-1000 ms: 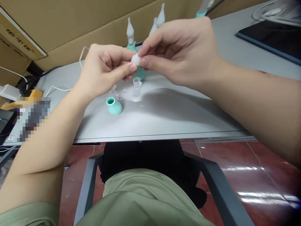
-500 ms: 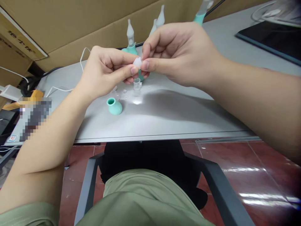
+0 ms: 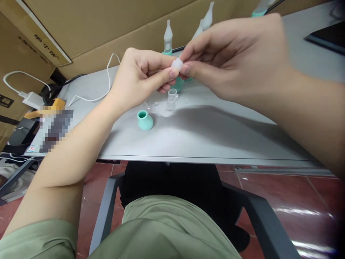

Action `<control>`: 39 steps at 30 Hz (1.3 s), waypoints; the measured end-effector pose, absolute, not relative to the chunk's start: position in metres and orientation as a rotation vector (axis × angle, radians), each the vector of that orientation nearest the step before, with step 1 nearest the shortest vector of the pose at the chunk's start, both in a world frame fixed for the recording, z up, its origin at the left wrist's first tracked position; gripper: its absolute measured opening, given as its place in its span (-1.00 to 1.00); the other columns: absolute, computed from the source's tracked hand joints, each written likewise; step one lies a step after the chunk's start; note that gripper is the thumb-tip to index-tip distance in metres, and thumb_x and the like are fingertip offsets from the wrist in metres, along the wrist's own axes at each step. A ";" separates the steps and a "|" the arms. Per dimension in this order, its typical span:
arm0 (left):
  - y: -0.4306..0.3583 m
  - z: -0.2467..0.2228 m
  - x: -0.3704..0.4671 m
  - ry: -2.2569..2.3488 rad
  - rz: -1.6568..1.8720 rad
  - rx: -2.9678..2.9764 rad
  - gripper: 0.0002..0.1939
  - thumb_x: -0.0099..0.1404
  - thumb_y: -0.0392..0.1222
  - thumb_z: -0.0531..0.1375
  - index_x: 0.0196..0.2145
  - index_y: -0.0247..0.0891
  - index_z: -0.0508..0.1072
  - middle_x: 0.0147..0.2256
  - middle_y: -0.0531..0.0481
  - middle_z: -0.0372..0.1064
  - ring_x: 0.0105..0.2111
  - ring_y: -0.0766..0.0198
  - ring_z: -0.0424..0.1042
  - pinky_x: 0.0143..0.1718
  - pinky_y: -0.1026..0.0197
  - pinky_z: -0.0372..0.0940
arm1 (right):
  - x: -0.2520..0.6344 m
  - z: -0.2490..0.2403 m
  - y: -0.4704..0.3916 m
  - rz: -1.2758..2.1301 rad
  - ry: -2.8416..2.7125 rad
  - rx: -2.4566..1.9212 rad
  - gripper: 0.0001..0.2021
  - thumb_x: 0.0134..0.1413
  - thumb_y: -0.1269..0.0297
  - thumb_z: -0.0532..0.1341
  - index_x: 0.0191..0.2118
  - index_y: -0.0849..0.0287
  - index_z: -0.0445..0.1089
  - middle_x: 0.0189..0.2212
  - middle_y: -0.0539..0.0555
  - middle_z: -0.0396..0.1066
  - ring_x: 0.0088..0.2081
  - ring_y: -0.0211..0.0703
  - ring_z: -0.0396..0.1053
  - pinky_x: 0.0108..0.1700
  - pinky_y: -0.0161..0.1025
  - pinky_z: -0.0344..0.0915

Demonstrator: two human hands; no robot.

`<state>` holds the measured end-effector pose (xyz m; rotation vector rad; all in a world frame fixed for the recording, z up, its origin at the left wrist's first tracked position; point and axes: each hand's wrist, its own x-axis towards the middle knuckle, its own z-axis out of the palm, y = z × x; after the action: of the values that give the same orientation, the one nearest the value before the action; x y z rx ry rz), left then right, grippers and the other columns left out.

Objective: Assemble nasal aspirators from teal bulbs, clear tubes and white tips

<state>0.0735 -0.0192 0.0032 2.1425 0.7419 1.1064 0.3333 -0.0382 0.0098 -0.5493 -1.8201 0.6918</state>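
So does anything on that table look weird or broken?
Nothing looks clearly spilled or broken. The teal bulb at the front looks a bit odd: its mouth is open, while another at the back has a clear tube and white tip on top. The held white piece is too small to check.

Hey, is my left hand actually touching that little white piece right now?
Touching. The head view shows the left hand pinching the white piece, with the thumb tip against its near side.

The teal bulb [image 3: 146, 123] stands in the way; tabletop [image 3: 205, 144] rightward is passable.
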 end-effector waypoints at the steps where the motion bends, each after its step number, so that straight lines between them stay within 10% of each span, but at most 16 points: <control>1: -0.021 0.004 0.074 0.718 1.110 2.142 -0.34 0.47 0.61 0.58 0.00 -0.06 0.96 -0.17 -0.13 0.83 -0.21 -0.07 0.77 -0.06 -0.17 0.76 | 0.333 0.010 -0.037 0.726 -1.821 -0.530 -0.80 0.45 0.41 0.68 -0.18 -0.10 0.84 -0.21 -0.10 0.78 -0.16 -0.42 0.75 -0.09 -0.66 0.61; 8: -0.024 0.006 0.076 0.655 1.103 2.139 -0.52 0.50 0.42 0.64 -0.11 -0.07 0.93 -0.14 -0.11 0.86 -0.21 -0.03 0.81 -0.10 -0.03 0.77 | 0.336 0.006 -0.030 0.804 -1.897 -0.415 -0.80 0.42 0.14 0.72 -0.12 -0.11 0.73 -0.21 -0.13 0.76 -0.14 -0.41 0.79 -0.14 -0.59 0.59; 16: -0.026 0.008 0.074 0.723 1.092 2.125 -0.38 0.50 0.57 0.60 -0.04 -0.07 0.95 -0.12 -0.15 0.87 -0.17 -0.09 0.81 -0.03 -0.13 0.79 | 0.330 -0.003 -0.040 0.661 -1.741 -0.576 -0.83 0.45 0.20 0.77 -0.09 -0.12 0.83 -0.16 -0.05 0.76 -0.15 -0.27 0.72 -0.04 -0.38 0.69; 22: -0.026 0.006 0.069 0.512 1.143 2.142 -0.60 0.59 0.32 0.61 -0.22 -0.03 0.92 -0.29 -0.10 0.77 -0.34 -0.02 0.78 -0.23 -0.11 0.74 | 0.332 -0.004 -0.033 0.610 -1.922 -0.477 -0.84 0.60 0.37 0.61 -0.06 -0.11 0.89 -0.10 -0.02 0.85 -0.04 -0.17 0.72 0.22 -0.25 0.68; 32: -0.015 -0.003 0.074 0.600 1.131 2.108 -0.47 0.51 0.50 0.59 -0.01 0.00 0.91 -0.06 -0.25 0.88 -0.11 -0.26 0.90 -0.05 -0.30 0.86 | 0.314 -0.007 -0.047 0.784 -1.575 -0.495 -0.67 0.33 -0.08 0.87 -0.15 -0.02 0.89 -0.17 0.05 0.86 -0.16 -0.03 0.77 -0.01 -0.04 0.81; 39: -0.045 0.015 0.083 0.631 1.193 1.803 -0.87 0.69 -0.11 0.64 -0.11 -0.08 0.99 -0.20 -0.03 0.87 -0.24 0.22 0.88 -0.15 0.28 0.79 | 0.317 -0.016 -0.046 0.460 -1.728 -0.515 -0.83 0.80 0.17 0.53 0.01 0.00 0.87 -0.11 -0.07 0.85 -0.10 -0.23 0.81 0.08 -0.25 0.78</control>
<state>0.0827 -0.0452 0.0146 1.8025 0.6309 1.1931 0.3168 -0.0456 -0.0159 -0.5149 -1.7279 0.4596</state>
